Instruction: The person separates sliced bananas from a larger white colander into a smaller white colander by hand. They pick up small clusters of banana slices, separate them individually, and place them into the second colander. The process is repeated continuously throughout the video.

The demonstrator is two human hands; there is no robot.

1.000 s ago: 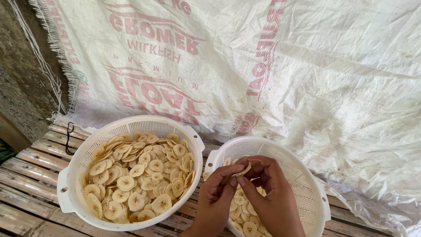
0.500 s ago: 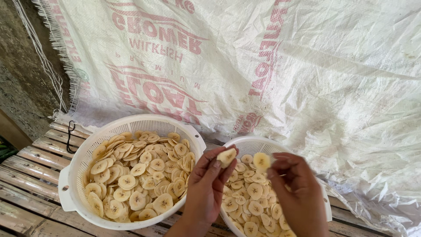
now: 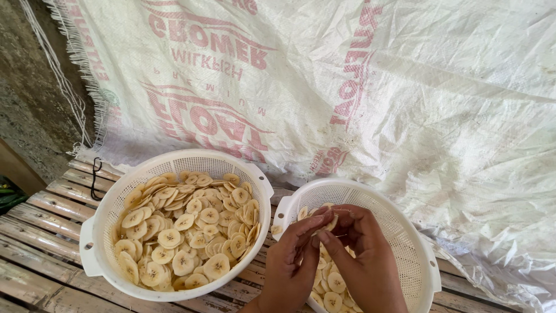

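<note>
A banana slice (image 3: 331,222) sits pinched between the fingertips of both hands, held above the right colander (image 3: 414,249). The left hand (image 3: 289,261) and right hand (image 3: 365,255) press together around it, thumbs and forefingers closed on the slice, so only a pale edge of it shows. Whether it is one slice or two stuck together cannot be told. The hands cover much of the colander's inside; a few slices (image 3: 333,290) show below and between them, and the colander's lower rim is cut off by the frame edge.

Just beside it on the left, a larger white colander (image 3: 92,232) is heaped with pale yellow banana slices (image 3: 185,232). Both colanders rest on a tabletop (image 3: 35,226) of bamboo slats. Behind them a white woven plastic sack (image 3: 405,104) with red lettering is draped down, its creased folds hiding whatever lies behind. At the left edge a rough grey wall (image 3: 29,93) shows, with a frayed fringe of the sack against it, and a small dark loop (image 3: 95,174) hangs over the slats
</note>
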